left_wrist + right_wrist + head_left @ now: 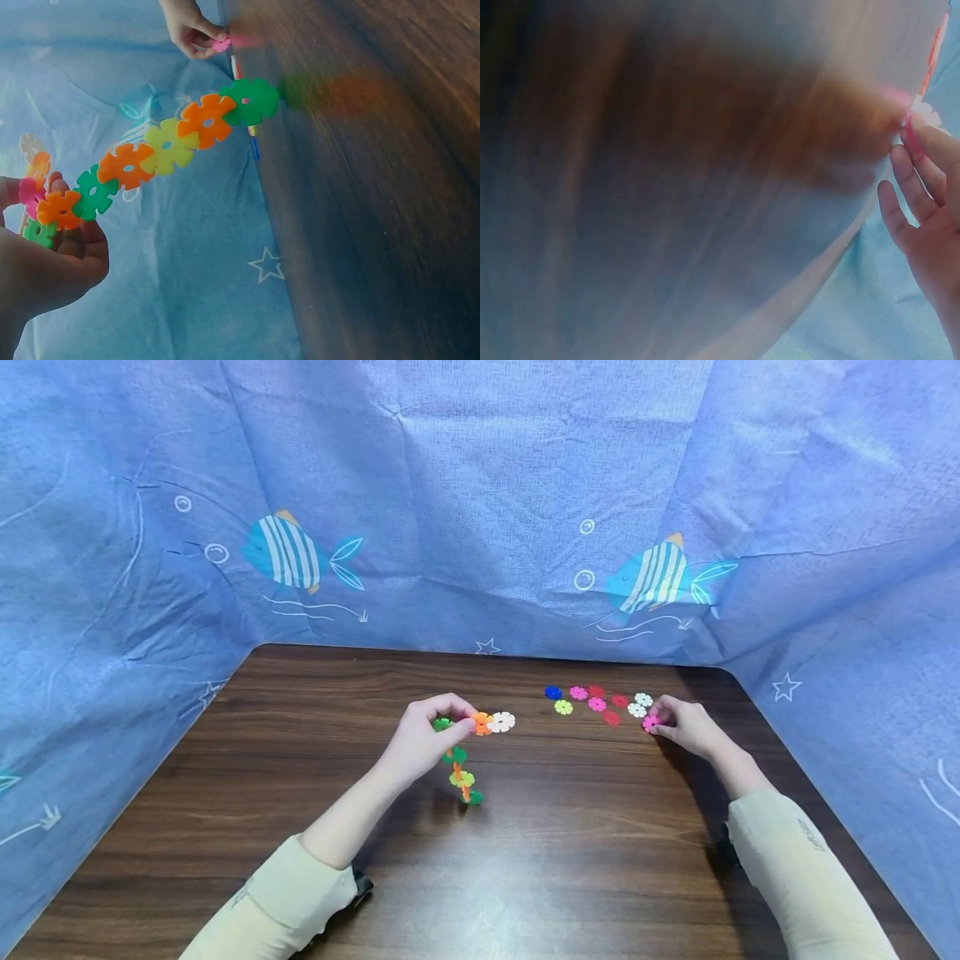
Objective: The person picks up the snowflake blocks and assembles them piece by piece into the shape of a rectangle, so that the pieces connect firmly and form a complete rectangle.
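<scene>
My left hand [427, 737] grips a chain of interlocked flower-shaped plastic discs. In the left wrist view the chain [169, 146] alternates mostly green, orange and yellow, slanting away from the fingers, with a pink disc [31, 196] near the thumb. An orange disc [482, 724] and a white disc [502, 722] stick out past the fingertips in the head view. My right hand [688, 727] pinches a pink flower disc [650, 724] at the right of the table. White discs [638, 710] lie just beside it.
Loose flower discs lie toward the back right of the brown table [600, 827]: a blue disc [553, 692], a yellow-green disc [563, 707], and several pink and red ones [611, 718]. A blue fish-print cloth [480, 510] hangs behind the table and along its sides.
</scene>
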{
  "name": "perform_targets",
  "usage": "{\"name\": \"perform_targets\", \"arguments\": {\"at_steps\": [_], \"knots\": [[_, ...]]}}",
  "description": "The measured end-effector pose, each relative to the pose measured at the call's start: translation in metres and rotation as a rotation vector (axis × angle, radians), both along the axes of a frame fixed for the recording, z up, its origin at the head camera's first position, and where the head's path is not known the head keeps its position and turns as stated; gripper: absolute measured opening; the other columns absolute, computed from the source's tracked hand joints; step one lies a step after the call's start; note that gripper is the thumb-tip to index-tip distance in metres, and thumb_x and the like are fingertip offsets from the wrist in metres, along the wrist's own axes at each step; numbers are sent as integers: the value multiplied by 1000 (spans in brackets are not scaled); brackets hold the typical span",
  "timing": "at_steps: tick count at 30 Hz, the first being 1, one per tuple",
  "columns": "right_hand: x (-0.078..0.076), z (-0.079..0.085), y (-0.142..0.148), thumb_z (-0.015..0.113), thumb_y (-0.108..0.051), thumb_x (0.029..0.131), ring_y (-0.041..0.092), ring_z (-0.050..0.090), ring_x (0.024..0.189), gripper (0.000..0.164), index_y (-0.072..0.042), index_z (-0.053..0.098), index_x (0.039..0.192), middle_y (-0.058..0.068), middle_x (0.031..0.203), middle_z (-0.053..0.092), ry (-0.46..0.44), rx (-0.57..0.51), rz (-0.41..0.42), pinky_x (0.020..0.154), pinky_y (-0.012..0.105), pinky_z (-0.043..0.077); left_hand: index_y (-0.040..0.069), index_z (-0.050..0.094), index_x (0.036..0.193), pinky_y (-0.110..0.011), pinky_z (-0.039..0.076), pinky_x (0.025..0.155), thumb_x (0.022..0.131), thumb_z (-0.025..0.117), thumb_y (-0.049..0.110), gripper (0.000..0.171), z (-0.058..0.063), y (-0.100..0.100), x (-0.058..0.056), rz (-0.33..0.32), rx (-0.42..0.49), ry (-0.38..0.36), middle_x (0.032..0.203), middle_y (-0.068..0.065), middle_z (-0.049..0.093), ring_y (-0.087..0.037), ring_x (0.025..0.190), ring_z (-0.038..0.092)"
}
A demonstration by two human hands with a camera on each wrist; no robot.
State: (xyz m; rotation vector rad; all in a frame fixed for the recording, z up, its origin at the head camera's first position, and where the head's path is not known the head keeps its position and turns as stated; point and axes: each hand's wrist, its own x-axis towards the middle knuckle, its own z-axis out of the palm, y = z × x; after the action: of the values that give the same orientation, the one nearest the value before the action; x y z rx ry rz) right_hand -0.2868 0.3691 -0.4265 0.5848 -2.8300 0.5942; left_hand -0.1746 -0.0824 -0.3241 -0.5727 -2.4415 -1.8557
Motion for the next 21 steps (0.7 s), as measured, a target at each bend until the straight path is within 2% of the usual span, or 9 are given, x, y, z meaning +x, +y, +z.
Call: {"name": "perform_targets", "arguments": {"at_steps": [4, 7, 14, 21], "knots": [[3, 2, -3, 75, 2, 73, 11, 57, 66, 20, -6, 60, 84, 2, 70, 65, 15, -6, -16, 63, 33, 44, 1, 67, 91, -23, 47, 58, 87, 62, 2, 7, 0, 2, 0, -16, -2, -2, 84, -20, 64, -29, 68, 57], [4, 4, -5, 74, 2, 74, 11, 58, 67, 19, -7, 61, 84, 2, 71, 67, 31, -20, -22, 64, 34, 44, 1, 67, 91, -25, 48, 60, 87, 61, 1, 7, 2, 3, 1, -23, -5, 6, 78, -14, 62, -28, 71, 57], [8, 17, -18, 76, -1, 74, 8, 60, 68, 20, -7, 62, 86, 3, 72, 68, 52, -77, -7, 64, 34, 48, 9, 68, 91, -24, 46, 57, 86, 65, 7, 6, -26, 3, -17, -43, 19, 43, 77, -8, 63, -21, 68, 57], [14, 39, -34, 75, 1, 75, 1, 59, 67, 20, -7, 63, 89, 4, 73, 69, 123, -115, 14, 61, 19, 44, 11, 69, 93, -26, 48, 59, 86, 64, 9, 9, -27, 5, -18, -45, 8, 55, 80, -3, 65, -24, 72, 56]]}}
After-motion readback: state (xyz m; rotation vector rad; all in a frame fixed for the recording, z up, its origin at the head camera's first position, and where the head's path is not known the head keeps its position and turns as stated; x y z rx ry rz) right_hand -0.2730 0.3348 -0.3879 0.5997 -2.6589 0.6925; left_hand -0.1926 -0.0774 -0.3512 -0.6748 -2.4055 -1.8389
